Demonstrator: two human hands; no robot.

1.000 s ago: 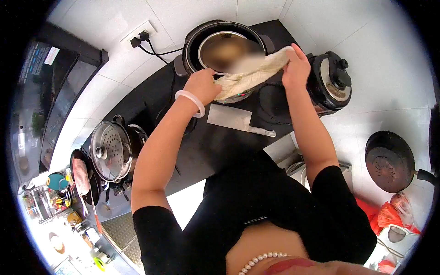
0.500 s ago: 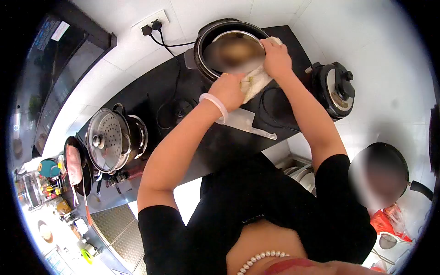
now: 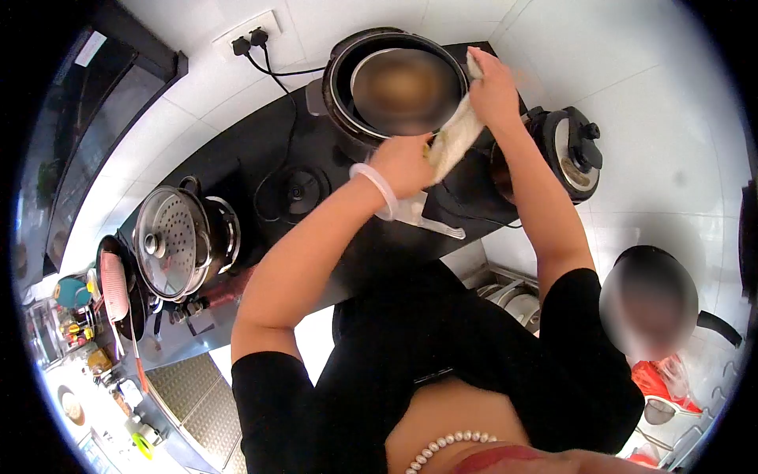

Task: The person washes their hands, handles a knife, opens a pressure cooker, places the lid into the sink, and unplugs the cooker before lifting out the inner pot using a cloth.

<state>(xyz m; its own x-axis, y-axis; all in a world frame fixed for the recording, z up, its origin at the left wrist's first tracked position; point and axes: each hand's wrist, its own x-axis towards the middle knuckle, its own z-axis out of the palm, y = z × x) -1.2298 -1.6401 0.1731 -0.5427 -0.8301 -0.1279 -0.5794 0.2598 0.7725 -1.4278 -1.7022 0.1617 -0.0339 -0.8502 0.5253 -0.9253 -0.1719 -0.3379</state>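
Note:
A cream-coloured cloth stretches between my two hands at the near right side of an electric pressure cooker. My left hand is closed on the lower end of the cloth, close to the cooker's front rim, with a pale bracelet on the wrist. The upper end is in my right hand, which is closed and apart from the rim. Inside the cooker sits a metal inner pot; its brownish contents are blurred. Below my left hand lies a whitish translucent utensil with a ridged handle, partly hidden.
A cooker lid stands at the right by the wall. A steamer pot with a glass lid is on the left. Cables run from the wall socket across the black counter. A frying pan hangs at the right.
My right hand has moved up and right, off the pot's rim, pulling the cloth into a tauter strip. My left hand still grips its other end. The view has shifted slightly.

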